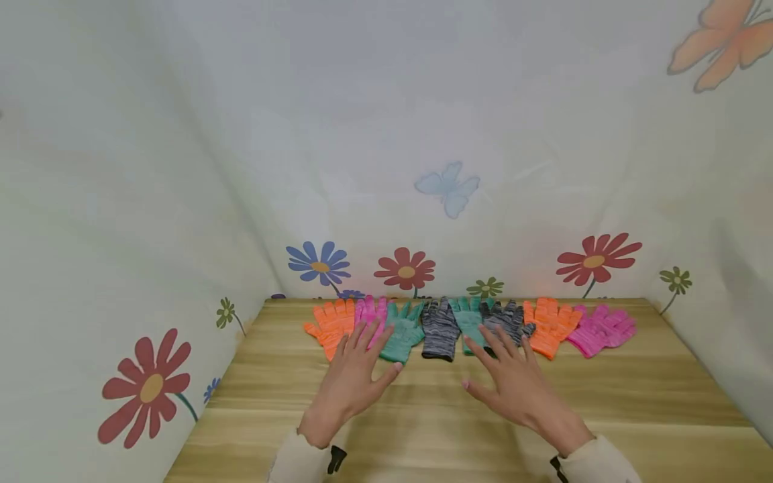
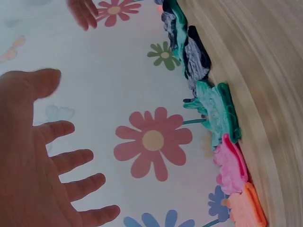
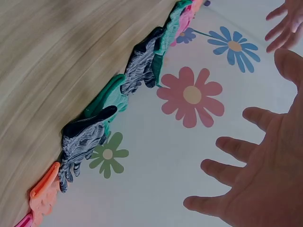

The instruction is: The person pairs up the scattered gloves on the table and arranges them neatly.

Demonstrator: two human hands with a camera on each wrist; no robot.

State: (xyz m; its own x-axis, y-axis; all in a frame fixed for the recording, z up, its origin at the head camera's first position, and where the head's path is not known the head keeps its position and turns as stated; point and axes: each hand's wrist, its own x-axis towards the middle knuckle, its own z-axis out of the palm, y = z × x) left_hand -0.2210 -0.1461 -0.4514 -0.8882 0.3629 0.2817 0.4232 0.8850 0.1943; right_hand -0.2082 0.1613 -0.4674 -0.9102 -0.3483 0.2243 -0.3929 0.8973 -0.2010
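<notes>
Several knitted gloves lie in a row along the table's far edge, some overlapping. From the left in the head view come an orange glove (image 1: 333, 326), a pink glove (image 1: 371, 311), a green glove (image 1: 402, 333) and a grey-black glove (image 1: 440, 331). Further right are another green glove (image 1: 466, 314), a second grey-black glove (image 1: 506, 320), an orange glove (image 1: 549, 327) and a pink glove (image 1: 602, 330). My left hand (image 1: 356, 379) hovers before the left gloves, fingers spread, holding nothing. My right hand (image 1: 513, 384), likewise spread and bare, hovers before the right ones. Both wrist views show the hands apart from the gloves.
The wood-grain table (image 1: 435, 429) stretches under both hands. A white sheet (image 1: 362, 147) printed with flowers and butterflies rises behind the gloves and along both sides.
</notes>
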